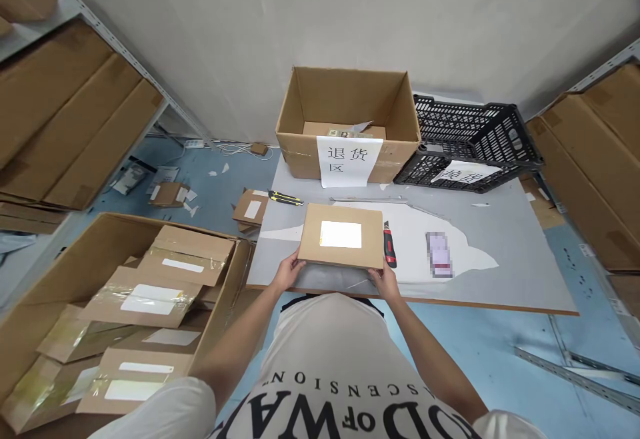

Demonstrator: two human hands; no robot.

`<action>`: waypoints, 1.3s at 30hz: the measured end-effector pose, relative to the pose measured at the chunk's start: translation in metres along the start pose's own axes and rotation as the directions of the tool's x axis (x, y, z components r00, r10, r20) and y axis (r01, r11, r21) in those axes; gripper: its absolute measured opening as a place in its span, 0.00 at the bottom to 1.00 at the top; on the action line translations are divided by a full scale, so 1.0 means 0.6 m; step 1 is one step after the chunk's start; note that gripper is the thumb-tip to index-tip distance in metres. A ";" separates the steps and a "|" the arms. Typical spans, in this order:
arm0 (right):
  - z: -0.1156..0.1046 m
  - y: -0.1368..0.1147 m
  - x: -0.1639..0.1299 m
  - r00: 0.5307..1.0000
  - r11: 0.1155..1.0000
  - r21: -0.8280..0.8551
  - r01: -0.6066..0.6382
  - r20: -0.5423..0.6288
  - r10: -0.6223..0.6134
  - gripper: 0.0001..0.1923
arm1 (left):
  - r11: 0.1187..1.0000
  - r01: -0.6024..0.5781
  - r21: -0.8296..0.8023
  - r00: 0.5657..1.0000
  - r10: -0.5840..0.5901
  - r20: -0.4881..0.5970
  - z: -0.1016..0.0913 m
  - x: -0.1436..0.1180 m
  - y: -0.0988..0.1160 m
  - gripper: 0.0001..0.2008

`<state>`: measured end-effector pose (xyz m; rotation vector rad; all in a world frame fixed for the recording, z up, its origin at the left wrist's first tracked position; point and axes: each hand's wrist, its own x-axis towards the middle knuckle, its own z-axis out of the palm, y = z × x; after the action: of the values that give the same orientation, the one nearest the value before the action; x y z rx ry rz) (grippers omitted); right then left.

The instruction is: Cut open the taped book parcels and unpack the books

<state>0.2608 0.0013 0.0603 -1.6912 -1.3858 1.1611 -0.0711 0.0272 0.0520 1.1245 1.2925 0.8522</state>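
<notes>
A small brown cardboard box (310,242) with a white label on top lies near the table's front edge. My left hand (289,271) grips its front left corner, and my right hand (385,282) holds the front right corner; the fingertips are partly hidden beneath it. Just right of the box lies a red and black box cutter (389,246). A yellow and black box cutter (286,198) rests to the upper left. Farther right is a pale purple phone-shaped item (439,254), blurred over.
Behind stand a large open carton (300,152) with a paper sign and a black plastic crate (500,134). At lower left, a big carton (240,272) holds several taped parcels (185,252). Shelves with boxes (75,112) line both sides. The grey table (520,252) has white paper on it.
</notes>
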 end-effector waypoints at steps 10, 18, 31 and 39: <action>-0.015 -0.002 0.002 1.000 0.997 -0.074 -0.013 0.024 0.015 0.29 | 0.999 -0.027 0.045 0.999 0.029 -0.032 0.004 -0.001 0.020 0.33; -0.061 -0.082 0.020 1.000 0.974 -0.226 -0.004 -0.031 -0.003 0.27 | 0.959 -0.049 0.280 0.990 0.083 -0.111 -0.009 -0.001 0.129 0.26; -0.084 -0.153 0.086 0.988 0.914 -0.386 -0.123 -0.131 0.078 0.26 | 0.865 0.055 0.498 0.967 0.078 -0.241 -0.017 0.070 0.201 0.22; -0.086 -0.142 0.111 0.979 0.927 -0.328 -0.184 -0.144 0.143 0.28 | 0.992 0.073 0.099 0.995 -0.065 -0.082 -0.024 0.086 0.171 0.32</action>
<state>0.2776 0.0877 0.1412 -2.1186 -1.4553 0.9272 -0.0674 0.1061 0.1361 1.1289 1.4459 0.7935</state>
